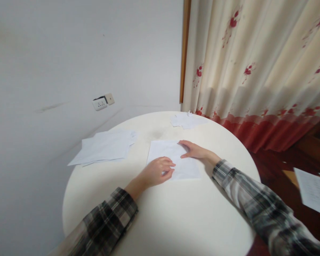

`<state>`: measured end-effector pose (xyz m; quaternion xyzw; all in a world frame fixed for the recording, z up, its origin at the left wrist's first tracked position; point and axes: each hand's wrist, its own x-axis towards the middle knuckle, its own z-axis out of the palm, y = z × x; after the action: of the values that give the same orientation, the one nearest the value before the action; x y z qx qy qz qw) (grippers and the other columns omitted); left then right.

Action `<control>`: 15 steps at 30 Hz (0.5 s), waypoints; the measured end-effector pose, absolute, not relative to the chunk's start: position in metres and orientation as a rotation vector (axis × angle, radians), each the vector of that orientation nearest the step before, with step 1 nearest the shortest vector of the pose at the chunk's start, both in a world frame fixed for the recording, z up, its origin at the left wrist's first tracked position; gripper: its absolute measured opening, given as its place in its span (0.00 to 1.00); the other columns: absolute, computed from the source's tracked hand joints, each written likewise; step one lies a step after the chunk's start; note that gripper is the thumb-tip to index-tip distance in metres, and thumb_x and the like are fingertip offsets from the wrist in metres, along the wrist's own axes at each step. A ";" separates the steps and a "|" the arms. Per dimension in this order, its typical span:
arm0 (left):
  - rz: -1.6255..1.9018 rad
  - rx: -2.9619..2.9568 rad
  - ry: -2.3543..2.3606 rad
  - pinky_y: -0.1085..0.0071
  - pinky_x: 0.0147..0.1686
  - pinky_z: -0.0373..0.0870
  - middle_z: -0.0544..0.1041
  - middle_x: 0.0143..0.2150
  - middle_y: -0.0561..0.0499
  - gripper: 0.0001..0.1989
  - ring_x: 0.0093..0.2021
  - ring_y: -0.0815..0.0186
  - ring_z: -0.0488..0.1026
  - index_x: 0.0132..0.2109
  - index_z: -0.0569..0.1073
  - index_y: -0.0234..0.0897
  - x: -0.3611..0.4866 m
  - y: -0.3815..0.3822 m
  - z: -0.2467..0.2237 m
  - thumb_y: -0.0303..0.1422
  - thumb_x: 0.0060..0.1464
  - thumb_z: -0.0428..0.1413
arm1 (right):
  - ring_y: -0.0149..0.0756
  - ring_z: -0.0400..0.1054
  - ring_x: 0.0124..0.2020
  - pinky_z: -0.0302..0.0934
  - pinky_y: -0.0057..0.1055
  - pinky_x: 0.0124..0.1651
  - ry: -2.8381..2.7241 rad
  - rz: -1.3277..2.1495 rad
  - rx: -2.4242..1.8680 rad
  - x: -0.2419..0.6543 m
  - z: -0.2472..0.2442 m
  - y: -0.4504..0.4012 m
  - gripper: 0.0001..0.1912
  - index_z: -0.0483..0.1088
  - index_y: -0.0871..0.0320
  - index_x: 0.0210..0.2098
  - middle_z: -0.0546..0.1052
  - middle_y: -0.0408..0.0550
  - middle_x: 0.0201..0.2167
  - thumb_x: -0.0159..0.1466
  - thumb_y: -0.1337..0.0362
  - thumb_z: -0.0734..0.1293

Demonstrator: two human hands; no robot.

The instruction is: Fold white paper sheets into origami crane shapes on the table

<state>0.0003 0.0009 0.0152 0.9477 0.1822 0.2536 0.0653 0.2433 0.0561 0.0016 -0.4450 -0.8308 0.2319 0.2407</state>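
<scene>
A white sheet of paper (186,170) lies flat on the round white table (160,220), in front of me. My left hand (160,171) rests over its lower left part, with the fingers slightly bent and a gap between thumb and fingers. At the sheet's upper right edge is my right hand (194,150), its thumb and forefinger spread apart on the paper. Neither hand has anything visibly gripped. Whether the sheet is single or layered I cannot tell.
On the table's left side, a loose stack of white sheets (104,147) overhangs the edge by the wall. Torn-looking paper pieces (188,121) lie at the far edge. A wall socket (99,104) and a floral curtain (245,71) are behind. Written sheets (313,190) lie to the right.
</scene>
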 end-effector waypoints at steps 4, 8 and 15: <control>0.762 2.856 0.554 0.66 0.46 0.67 0.78 0.40 0.50 0.11 0.44 0.65 0.70 0.30 0.76 0.38 0.000 -0.001 0.016 0.28 0.53 0.49 | 0.43 0.55 0.57 0.47 0.41 0.61 -2.261 0.635 -1.215 0.243 0.002 0.055 0.40 0.57 0.61 0.56 0.60 0.57 0.57 0.48 0.53 0.70; 0.716 2.863 0.553 0.67 0.45 0.66 0.77 0.43 0.50 0.11 0.44 0.65 0.70 0.35 0.76 0.39 -0.001 -0.001 0.015 0.29 0.54 0.49 | 0.43 0.55 0.57 0.46 0.42 0.61 -2.260 0.650 -1.219 0.243 0.004 0.054 0.40 0.56 0.60 0.57 0.60 0.57 0.57 0.49 0.54 0.71; 0.627 2.874 0.583 0.68 0.45 0.65 0.75 0.44 0.49 0.12 0.43 0.66 0.69 0.42 0.75 0.39 -0.002 -0.005 0.018 0.31 0.55 0.48 | 0.43 0.55 0.57 0.46 0.42 0.61 -2.251 0.663 -1.224 0.244 0.003 0.055 0.40 0.56 0.60 0.57 0.60 0.57 0.57 0.49 0.54 0.71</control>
<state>-0.0016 -0.0053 0.0184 0.9559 0.1940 0.2085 0.0715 0.2441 0.0548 0.0035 -0.4483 -0.8246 0.2430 0.2449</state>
